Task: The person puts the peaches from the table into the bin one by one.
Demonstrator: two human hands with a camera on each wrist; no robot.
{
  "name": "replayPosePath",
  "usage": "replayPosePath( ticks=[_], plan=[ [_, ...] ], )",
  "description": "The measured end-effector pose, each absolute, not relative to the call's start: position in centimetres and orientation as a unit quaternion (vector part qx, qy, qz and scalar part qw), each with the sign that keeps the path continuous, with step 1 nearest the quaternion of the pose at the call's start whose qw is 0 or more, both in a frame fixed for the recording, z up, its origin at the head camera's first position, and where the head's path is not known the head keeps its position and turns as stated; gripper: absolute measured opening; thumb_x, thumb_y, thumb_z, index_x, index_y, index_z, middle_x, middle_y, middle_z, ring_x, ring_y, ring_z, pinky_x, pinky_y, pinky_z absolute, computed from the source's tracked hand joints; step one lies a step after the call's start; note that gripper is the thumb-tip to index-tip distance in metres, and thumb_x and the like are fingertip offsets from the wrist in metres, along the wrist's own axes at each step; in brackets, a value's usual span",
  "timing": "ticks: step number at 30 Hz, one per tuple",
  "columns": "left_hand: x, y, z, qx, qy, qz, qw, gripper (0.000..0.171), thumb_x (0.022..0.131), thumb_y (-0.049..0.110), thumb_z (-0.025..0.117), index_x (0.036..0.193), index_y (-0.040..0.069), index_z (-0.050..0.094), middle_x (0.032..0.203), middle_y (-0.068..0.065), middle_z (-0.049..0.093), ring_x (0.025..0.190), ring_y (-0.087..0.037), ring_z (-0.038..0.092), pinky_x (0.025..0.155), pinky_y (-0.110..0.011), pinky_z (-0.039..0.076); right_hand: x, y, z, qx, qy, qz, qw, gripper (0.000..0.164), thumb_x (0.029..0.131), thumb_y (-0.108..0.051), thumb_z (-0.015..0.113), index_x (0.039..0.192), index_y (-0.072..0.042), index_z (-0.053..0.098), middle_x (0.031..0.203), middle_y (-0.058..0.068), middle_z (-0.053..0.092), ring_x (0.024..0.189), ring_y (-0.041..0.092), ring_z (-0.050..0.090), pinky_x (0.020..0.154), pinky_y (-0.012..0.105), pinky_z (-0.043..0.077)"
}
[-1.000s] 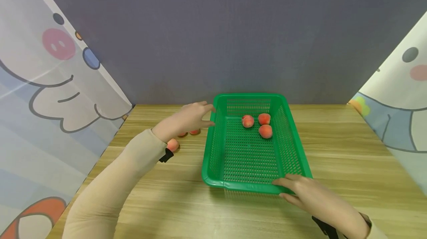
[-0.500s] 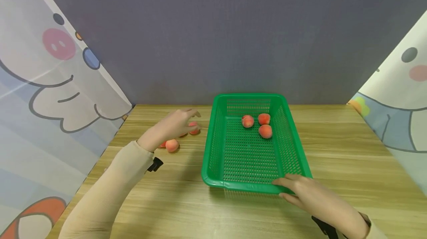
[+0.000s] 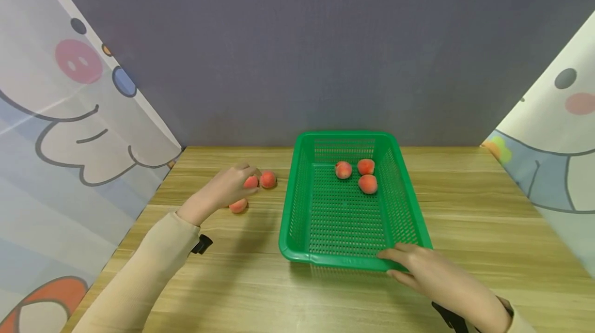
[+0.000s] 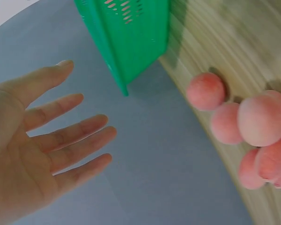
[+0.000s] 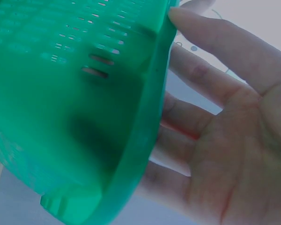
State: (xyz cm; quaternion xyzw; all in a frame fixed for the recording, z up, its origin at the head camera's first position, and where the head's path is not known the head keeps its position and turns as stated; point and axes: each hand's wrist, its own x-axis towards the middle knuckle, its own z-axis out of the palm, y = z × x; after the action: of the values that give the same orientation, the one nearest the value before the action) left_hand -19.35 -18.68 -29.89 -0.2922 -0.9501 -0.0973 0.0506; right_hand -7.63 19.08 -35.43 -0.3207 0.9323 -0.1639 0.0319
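My left hand point(image 3: 226, 186), with fingers spread and nothing held, hovers above the loose peaches left of the basket. In the left wrist view its palm point(image 4: 23, 173) faces the camera, and several peaches point(image 4: 264, 118) lie grouped at the right. One red peach point(image 3: 268, 179) lies just beyond the fingertips in the head view; another peach point(image 3: 238, 205) shows below the hand, which hides part of the group. My right hand point(image 3: 429, 271) holds the near right corner of the green basket point(image 3: 297, 204), fingers over the rim and thumb point(image 5: 215, 40) at its outer side.
Inside the basket, three peaches point(image 3: 368, 184) sit toward the far right. The wooden table point(image 3: 488, 219) ends at a grey back panel point(image 3: 325, 54). Cartoon-printed curtains point(image 3: 93, 131) hang at both sides.
My left hand has moved from beside the basket's left rim leftward and down over the loose peaches. The right hand and the basket stay in place.
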Motion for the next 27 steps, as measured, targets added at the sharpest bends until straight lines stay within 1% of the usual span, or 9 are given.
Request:
replayPosePath(
  ticks=[3,7,10,12,16,20,22,24,27],
  plan=[
    [-19.2,-19.2,-30.5,-0.285,-0.953,-0.097,0.041,0.027,0.079,0.016,0.066,0.101,0.002,0.061,0.092,-0.009,0.058,0.078,-0.024,0.059,0.064,-0.036,0.048,-7.6,19.1,-35.4,-0.324,0.931,-0.164,0.028,0.028,0.08,-0.022,0.063,0.106,-0.012,0.062,0.1,0.013,0.06,0.091,0.035,0.057,0.067,0.044,0.049],
    [-19.2,-20.0,-31.5,-0.278,-0.956,-0.079,0.043,0.033,0.077,0.016,0.068,0.103,-0.001,0.059,0.103,-0.017,0.058,0.083,-0.029,0.06,0.066,-0.039,0.049,-7.6,19.1,-35.5,-0.323,0.932,-0.164,0.024,0.028,0.08,-0.023,0.063,0.106,-0.012,0.062,0.1,0.014,0.06,0.091,0.036,0.057,0.068,0.045,0.049],
    [-19.1,-20.6,-32.2,-0.278,-0.957,-0.071,0.044,0.036,0.076,0.016,0.069,0.105,-0.002,0.057,0.105,-0.02,0.057,0.077,-0.027,0.06,0.061,-0.037,0.049,-7.7,19.1,-35.5,-0.322,0.932,-0.165,0.025,0.028,0.08,-0.023,0.063,0.106,-0.012,0.062,0.1,0.014,0.06,0.091,0.037,0.057,0.068,0.046,0.048],
    [-19.0,-21.0,-32.5,-0.281,-0.956,-0.076,0.044,0.034,0.076,0.017,0.069,0.103,-0.001,0.057,0.097,-0.018,0.058,0.066,-0.022,0.058,0.055,-0.034,0.047,-7.7,19.1,-35.5,-0.323,0.932,-0.164,0.022,0.028,0.08,-0.022,0.063,0.105,-0.012,0.063,0.099,0.013,0.06,0.091,0.037,0.057,0.068,0.047,0.048],
    [-19.0,-21.5,-33.2,-0.276,-0.956,-0.091,0.041,0.028,0.076,0.016,0.068,0.098,0.001,0.058,0.083,-0.01,0.056,0.058,-0.015,0.05,0.05,-0.03,0.042,-7.7,19.1,-35.6,-0.327,0.931,-0.158,0.011,0.027,0.079,-0.022,0.064,0.105,-0.012,0.063,0.097,0.01,0.061,0.089,0.035,0.058,0.068,0.045,0.048],
    [-19.0,-22.0,-33.9,-0.259,-0.959,-0.105,0.037,0.016,0.074,0.007,0.064,0.087,0.006,0.055,0.068,-0.002,0.044,0.053,-0.013,0.038,0.044,-0.026,0.033,-7.7,19.1,-35.6,-0.332,0.931,-0.153,0.001,0.027,0.079,-0.022,0.064,0.104,-0.013,0.063,0.096,0.008,0.061,0.087,0.032,0.059,0.066,0.042,0.049],
    [-19.1,-22.3,-34.2,-0.254,-0.96,-0.114,0.034,0.014,0.072,0.002,0.06,0.081,0.009,0.051,0.065,-0.001,0.039,0.052,-0.013,0.033,0.044,-0.024,0.028,-7.7,19.1,-35.6,-0.331,0.931,-0.153,0.002,0.027,0.079,-0.022,0.064,0.105,-0.012,0.063,0.096,0.009,0.061,0.087,0.032,0.059,0.065,0.041,0.049],
    [-19.1,-22.5,-34.5,-0.255,-0.958,-0.127,0.031,0.013,0.073,0.001,0.059,0.077,0.01,0.05,0.067,-0.001,0.039,0.053,-0.013,0.033,0.045,-0.024,0.028,-7.6,19.1,-35.6,-0.329,0.931,-0.155,0.006,0.027,0.079,-0.022,0.064,0.105,-0.012,0.063,0.096,0.01,0.06,0.087,0.032,0.058,0.065,0.041,0.05],
    [-19.3,-22.9,-35.1,-0.255,-0.956,-0.14,0.029,0.014,0.077,0.004,0.059,0.071,0.013,0.05,0.067,-0.002,0.044,0.057,-0.013,0.037,0.05,-0.025,0.031,-7.6,19.1,-35.6,-0.326,0.932,-0.158,0.016,0.028,0.079,-0.022,0.064,0.106,-0.013,0.062,0.098,0.011,0.06,0.088,0.033,0.058,0.065,0.042,0.049]
  ],
)
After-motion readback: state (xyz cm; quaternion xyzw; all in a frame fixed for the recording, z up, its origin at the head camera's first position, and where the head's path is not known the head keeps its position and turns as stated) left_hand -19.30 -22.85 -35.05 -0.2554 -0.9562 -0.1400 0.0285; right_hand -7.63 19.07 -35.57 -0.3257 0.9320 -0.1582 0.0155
